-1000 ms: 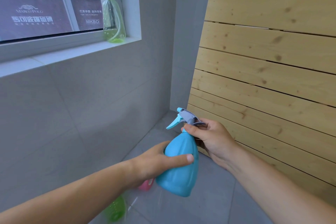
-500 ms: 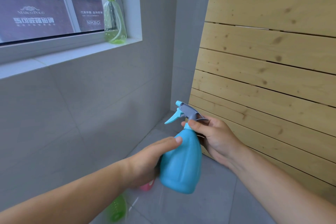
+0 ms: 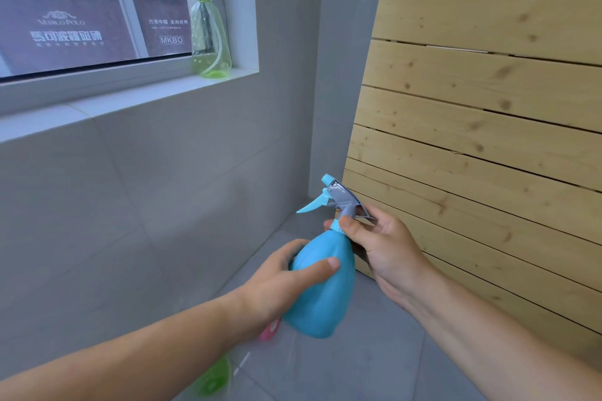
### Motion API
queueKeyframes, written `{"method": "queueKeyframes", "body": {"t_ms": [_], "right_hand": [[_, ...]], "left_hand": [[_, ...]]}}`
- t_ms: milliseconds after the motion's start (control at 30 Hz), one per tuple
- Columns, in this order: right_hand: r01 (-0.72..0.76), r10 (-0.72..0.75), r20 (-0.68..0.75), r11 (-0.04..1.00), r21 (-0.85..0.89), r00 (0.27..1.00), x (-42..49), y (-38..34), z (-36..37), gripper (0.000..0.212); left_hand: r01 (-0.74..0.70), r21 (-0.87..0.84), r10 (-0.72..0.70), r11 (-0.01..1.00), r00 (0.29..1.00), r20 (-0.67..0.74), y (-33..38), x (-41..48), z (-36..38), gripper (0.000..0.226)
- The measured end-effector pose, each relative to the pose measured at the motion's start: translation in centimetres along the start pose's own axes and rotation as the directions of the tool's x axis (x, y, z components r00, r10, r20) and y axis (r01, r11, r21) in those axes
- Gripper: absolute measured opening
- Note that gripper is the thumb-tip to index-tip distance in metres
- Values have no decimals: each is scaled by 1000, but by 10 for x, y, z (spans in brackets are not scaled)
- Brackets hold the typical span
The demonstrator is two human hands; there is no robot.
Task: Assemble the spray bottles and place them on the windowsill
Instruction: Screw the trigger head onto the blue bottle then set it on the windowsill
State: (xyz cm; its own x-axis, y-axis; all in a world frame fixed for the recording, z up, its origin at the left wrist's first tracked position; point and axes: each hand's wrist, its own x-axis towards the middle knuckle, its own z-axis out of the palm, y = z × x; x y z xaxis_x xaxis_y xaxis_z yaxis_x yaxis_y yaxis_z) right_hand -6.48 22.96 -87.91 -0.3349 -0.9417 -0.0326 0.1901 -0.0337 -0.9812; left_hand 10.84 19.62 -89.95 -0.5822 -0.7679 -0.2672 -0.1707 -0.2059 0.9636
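Note:
A blue spray bottle (image 3: 325,296) hangs tilted in front of me, low in the middle of the view. My left hand (image 3: 277,283) wraps its body from the left. My right hand (image 3: 381,247) pinches the neck just under the grey and blue trigger head (image 3: 335,198), which sits on the bottle. A clear green spray bottle (image 3: 208,32) with its head fitted stands upright at the right end of the white windowsill (image 3: 130,101).
On the grey floor below my left arm lie a pink part (image 3: 270,332) and a green bottle (image 3: 215,378), both partly hidden. A slatted wooden panel (image 3: 488,114) leans against the wall on the right. The sill left of the green bottle is bare.
The blue bottle has risen a little and turned more upright. My left hand's grip has shifted round its body while my right hand stays at the neck.

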Motion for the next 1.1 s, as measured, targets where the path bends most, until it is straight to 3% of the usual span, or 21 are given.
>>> {"method": "queueKeyframes", "body": {"t_ms": [133,367,467,867,1100], "right_hand": [[-9,8,-36,1000,-17,999,1,-1,1,18],[-65,65,7,998,17,998,2,-11,-4,20],[-76,75,21,996,39,997,0,-13,-6,21],[-16,19,-67,999,42,998,-4,-10,-1,17],[-30,31,-31,999,27,999,4,-19,6,18]], "left_hand": [[-9,30,11,999,999,-51,1,-1,4,55],[143,-188,-108,972,977,185,3,2,-6,65],[158,-187,-110,970,964,243,0,4,-8,64],[74,-197,-50,978,991,126,4,0,-10,58],[51,-239,-26,970,994,103,12,0,-12,53]]}}
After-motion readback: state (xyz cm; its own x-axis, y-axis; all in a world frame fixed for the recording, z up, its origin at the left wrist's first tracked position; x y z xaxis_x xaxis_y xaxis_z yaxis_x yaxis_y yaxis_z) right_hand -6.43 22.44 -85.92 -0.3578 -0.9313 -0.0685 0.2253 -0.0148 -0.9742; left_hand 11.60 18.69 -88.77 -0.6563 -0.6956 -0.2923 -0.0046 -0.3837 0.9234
